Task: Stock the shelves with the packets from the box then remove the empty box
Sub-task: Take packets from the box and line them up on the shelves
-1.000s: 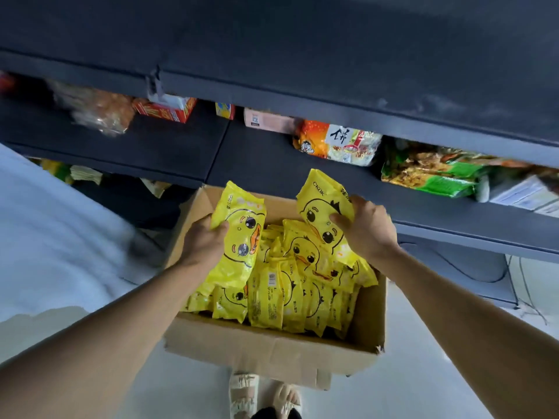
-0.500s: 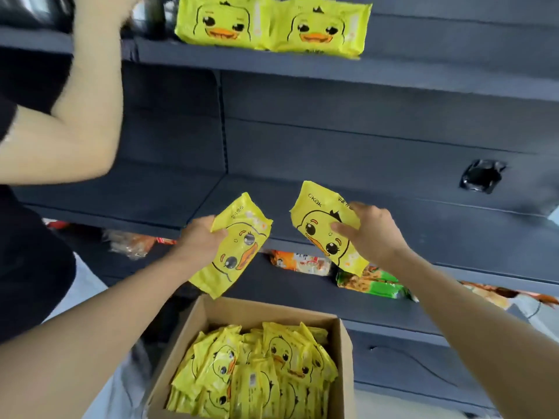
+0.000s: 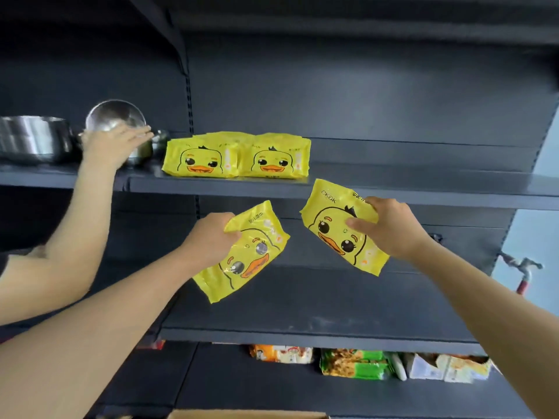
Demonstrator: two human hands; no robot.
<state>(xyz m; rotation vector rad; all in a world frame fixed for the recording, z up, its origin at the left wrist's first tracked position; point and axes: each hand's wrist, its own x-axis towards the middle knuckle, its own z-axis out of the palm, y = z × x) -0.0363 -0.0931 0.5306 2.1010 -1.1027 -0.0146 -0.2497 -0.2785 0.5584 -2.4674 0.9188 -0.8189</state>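
Observation:
My left hand [image 3: 208, 240] grips a yellow duck packet [image 3: 248, 258] by its upper corner, held tilted in front of the middle shelf [image 3: 317, 334]. My right hand [image 3: 384, 228] grips a second yellow duck packet [image 3: 329, 228] just below the upper shelf [image 3: 393, 189]. Two stacks of the same duck packets [image 3: 236, 157] stand side by side on the upper shelf. Only the top edge of the cardboard box [image 3: 245, 414] shows at the bottom of the view.
Another person's hand [image 3: 112, 146] reaches onto the upper shelf at the left, touching steel bowls and a pot [image 3: 30, 137]. The lowest visible shelf holds noodle packets [image 3: 354, 362]. A tap [image 3: 521, 267] juts out on the right wall.
Both hands lifted a packet each out of the box and raised them towards the upper shelf. The view tilted up, so the box has dropped almost out of sight.

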